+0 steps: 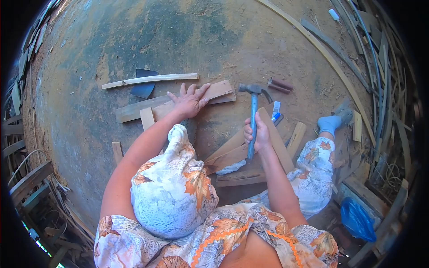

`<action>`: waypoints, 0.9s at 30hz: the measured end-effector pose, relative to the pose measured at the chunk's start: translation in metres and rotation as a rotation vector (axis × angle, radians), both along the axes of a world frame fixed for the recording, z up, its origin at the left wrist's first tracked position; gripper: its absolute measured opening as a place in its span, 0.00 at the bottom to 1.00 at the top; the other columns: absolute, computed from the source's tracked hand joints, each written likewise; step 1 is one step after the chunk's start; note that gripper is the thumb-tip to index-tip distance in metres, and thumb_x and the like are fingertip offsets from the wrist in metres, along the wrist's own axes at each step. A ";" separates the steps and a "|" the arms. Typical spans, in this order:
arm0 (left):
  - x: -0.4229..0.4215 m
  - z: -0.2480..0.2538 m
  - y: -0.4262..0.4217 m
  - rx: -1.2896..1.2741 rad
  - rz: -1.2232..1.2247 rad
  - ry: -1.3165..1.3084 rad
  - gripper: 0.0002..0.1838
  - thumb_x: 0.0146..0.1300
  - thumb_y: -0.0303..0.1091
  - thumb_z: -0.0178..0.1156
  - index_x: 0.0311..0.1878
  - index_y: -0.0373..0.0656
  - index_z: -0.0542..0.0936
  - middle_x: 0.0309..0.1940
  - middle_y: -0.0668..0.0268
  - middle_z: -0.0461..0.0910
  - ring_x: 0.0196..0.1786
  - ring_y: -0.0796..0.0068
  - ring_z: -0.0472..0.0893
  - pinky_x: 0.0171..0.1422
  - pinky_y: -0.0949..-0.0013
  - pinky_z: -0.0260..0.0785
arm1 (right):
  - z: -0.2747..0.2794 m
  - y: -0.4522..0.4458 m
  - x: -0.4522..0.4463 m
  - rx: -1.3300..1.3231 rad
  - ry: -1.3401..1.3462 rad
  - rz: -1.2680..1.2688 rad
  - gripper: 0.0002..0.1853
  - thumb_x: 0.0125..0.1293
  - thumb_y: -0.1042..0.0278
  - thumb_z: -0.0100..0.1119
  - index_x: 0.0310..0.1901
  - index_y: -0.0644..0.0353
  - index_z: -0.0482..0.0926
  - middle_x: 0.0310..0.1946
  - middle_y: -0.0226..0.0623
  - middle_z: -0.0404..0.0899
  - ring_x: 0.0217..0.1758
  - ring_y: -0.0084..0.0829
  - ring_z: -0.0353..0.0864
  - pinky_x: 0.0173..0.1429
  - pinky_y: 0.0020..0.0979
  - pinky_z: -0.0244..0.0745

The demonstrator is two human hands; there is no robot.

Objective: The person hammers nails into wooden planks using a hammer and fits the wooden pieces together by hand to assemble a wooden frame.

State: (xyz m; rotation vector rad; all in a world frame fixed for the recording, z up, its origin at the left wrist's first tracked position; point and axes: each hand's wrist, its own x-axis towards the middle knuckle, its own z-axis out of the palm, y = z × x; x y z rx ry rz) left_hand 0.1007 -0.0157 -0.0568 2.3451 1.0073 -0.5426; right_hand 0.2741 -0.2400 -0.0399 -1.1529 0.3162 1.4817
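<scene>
My left hand lies with spread fingers on a short wooden board, pressing it from above. Beneath that board runs a second, greyer board, partly covered. In my right hand is a claw hammer with a blue handle, held upright, its head just right of the boards' end. The fingers wrap the middle of the handle. A thin wooden strip rests across a dark flat piece beyond my left hand. Whether a nail is in the boards I cannot make out.
A brown tube-like piece and a small blue-and-white item lie near the hammer. Wood offcuts lie by my bent leg. Timber piles line the right side, more stacked planks the left. A blue plastic bag sits lower right.
</scene>
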 end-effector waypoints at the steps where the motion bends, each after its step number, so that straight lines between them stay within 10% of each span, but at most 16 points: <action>1: 0.001 0.001 0.002 0.002 -0.012 0.017 0.32 0.69 0.63 0.39 0.75 0.76 0.49 0.75 0.62 0.51 0.77 0.43 0.44 0.65 0.16 0.31 | -0.004 0.004 -0.002 -0.018 0.022 0.050 0.26 0.71 0.36 0.43 0.37 0.55 0.71 0.15 0.26 0.66 0.12 0.22 0.64 0.16 0.28 0.59; 27: 0.002 0.007 0.005 -0.058 -0.005 0.028 0.32 0.69 0.64 0.37 0.75 0.73 0.50 0.74 0.58 0.54 0.77 0.44 0.44 0.65 0.16 0.28 | 0.000 0.007 0.004 -0.065 -0.037 0.115 0.25 0.71 0.37 0.43 0.38 0.55 0.72 0.15 0.26 0.66 0.12 0.22 0.65 0.16 0.27 0.59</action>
